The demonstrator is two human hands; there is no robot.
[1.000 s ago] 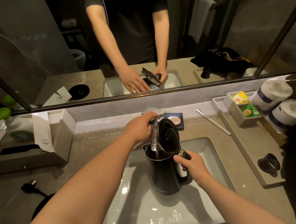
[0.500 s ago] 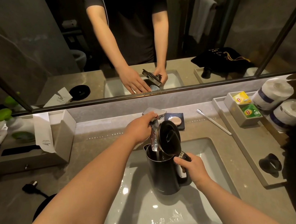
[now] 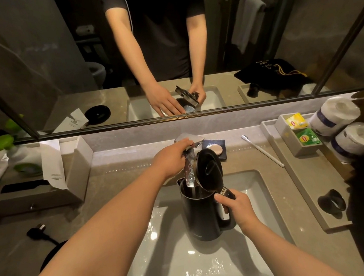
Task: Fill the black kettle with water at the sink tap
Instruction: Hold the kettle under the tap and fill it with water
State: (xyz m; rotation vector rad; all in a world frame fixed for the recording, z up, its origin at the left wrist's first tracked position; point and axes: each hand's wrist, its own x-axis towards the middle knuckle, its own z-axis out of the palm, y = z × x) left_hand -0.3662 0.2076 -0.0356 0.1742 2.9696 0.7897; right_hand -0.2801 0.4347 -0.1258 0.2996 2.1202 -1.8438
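Note:
The black kettle (image 3: 201, 216) stands upright in the white sink basin (image 3: 194, 273), its round lid (image 3: 208, 169) swung up and open. My right hand (image 3: 238, 209) grips the kettle's handle on its right side. The chrome tap (image 3: 189, 169) reaches over the kettle's mouth and a thin stream of water falls from it into the kettle. My left hand (image 3: 172, 158) rests on the tap's flat lever (image 3: 196, 139), fingers curled over it.
On the counter lie a soap dish (image 3: 216, 148) behind the tap, a white toothbrush (image 3: 262, 150), a tray with tea bags (image 3: 300, 131) and toilet rolls (image 3: 346, 125) at right. The kettle base (image 3: 51, 257) and plug (image 3: 36, 231) sit at left. A mirror (image 3: 50, 62) runs above.
Almost nothing has moved. Both hands keep their holds on the tap lever and the kettle handle, and water keeps running into the kettle.

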